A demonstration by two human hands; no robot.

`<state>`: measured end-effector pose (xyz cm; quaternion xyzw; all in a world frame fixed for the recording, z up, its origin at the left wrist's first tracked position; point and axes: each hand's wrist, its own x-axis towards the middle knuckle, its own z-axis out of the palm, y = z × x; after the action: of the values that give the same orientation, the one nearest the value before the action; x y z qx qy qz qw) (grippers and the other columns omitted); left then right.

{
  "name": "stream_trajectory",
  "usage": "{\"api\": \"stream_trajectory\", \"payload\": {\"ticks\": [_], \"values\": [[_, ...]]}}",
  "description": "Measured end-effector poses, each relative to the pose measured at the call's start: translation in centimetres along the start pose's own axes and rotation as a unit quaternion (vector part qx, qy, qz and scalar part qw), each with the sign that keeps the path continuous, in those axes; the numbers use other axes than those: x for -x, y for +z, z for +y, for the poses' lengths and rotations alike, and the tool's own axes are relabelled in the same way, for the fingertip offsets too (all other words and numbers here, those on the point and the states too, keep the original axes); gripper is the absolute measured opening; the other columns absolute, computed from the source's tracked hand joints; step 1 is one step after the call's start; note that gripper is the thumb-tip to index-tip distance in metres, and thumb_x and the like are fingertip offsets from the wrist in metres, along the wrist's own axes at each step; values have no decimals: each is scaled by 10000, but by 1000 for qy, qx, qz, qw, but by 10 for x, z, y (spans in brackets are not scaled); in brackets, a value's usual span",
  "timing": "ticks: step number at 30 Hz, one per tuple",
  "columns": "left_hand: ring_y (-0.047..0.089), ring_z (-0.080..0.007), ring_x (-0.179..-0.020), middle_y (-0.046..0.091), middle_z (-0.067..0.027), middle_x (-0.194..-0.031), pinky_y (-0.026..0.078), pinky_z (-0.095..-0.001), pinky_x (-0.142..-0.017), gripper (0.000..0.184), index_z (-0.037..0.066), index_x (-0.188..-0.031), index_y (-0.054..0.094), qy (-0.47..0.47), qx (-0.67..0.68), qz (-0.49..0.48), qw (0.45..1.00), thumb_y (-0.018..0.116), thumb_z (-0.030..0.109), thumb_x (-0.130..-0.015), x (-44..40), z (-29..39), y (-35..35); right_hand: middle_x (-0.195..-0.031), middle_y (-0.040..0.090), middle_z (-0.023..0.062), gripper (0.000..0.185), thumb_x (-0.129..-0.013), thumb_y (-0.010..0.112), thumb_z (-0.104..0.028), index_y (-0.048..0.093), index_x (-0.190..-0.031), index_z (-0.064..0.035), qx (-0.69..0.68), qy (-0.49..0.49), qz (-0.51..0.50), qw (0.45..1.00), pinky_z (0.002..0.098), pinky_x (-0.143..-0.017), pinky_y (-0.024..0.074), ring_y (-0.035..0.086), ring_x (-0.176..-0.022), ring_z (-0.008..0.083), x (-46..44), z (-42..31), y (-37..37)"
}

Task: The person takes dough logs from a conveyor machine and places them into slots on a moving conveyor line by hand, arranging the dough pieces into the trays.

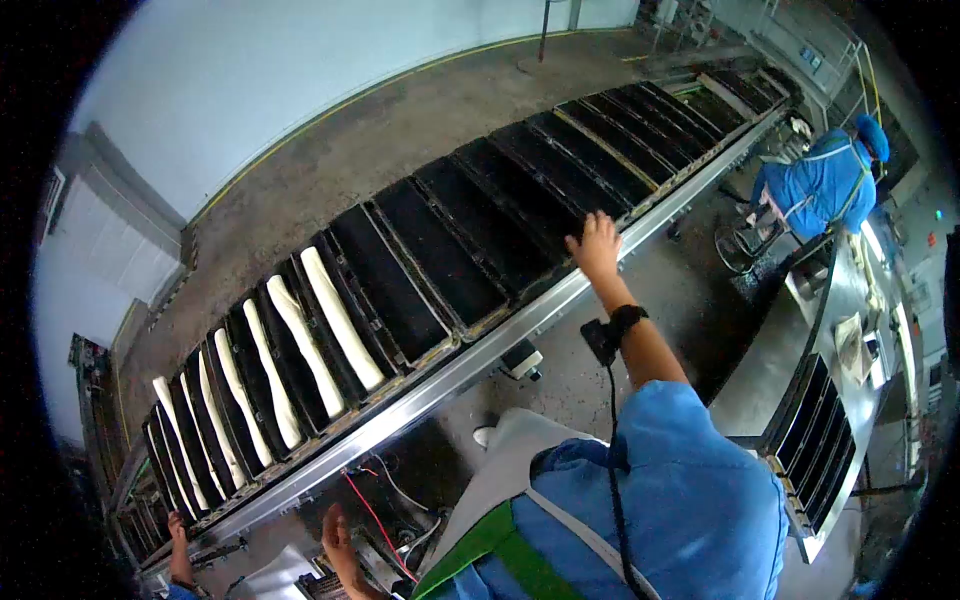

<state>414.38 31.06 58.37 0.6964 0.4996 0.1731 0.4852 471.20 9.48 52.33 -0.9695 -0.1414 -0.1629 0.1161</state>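
My right hand [597,245], with a black band on its wrist, is stretched over the near edge of a row of long black trays [490,225]. Its fingers are apart and nothing is in them. Low in the view is my left hand [340,540], raised with fingers extended and holding nothing, on the near side of the metal rail [440,360]. Long white dough-like strips [340,320] lie in several trays at the left end of the row. The trays under and around my right hand are dark and bare.
Another person's hand [178,527] is at the rail's left end. A co-worker in blue [820,185] is at the far right. A metal table [800,330] with a black slotted tray [815,440] stands to my right. Cables [370,510] hang below the rail.
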Motion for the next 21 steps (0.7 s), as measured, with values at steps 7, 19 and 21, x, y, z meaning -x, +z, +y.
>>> {"api": "stream_trajectory", "payload": {"ticks": [7, 19, 21], "values": [[458, -182, -1000, 511, -120, -1070, 321, -287, -870, 341, -16, -1095, 468, -35, 90, -7, 995, 487, 175, -812, 21, 21, 51, -1154, 424, 101, 596, -722, 518, -456, 386, -1146, -58, 24, 52, -119, 991, 476, -859, 300, 359, -1103, 252, -78, 78, -7], [464, -163, -1005, 502, -110, -1100, 347, -260, -850, 332, -11, -1113, 454, -36, -2, 22, 999, 455, 168, -833, 47, 64, 131, -826, 590, 135, 513, -707, 491, -518, 597, -833, -32, 86, -45, -161, 982, 439, -783, 306, 508, -897, 279, -113, 100, -14], [464, -170, -1007, 504, -114, -1095, 344, -262, -853, 326, -15, -1113, 452, -34, 32, 12, 999, 440, 153, -834, 52, 86, 146, -827, 594, 126, 519, -705, 487, -526, 601, -823, -33, 84, -63, -165, 981, 456, -794, 300, 512, -884, 282, -116, 104, -10]]}}
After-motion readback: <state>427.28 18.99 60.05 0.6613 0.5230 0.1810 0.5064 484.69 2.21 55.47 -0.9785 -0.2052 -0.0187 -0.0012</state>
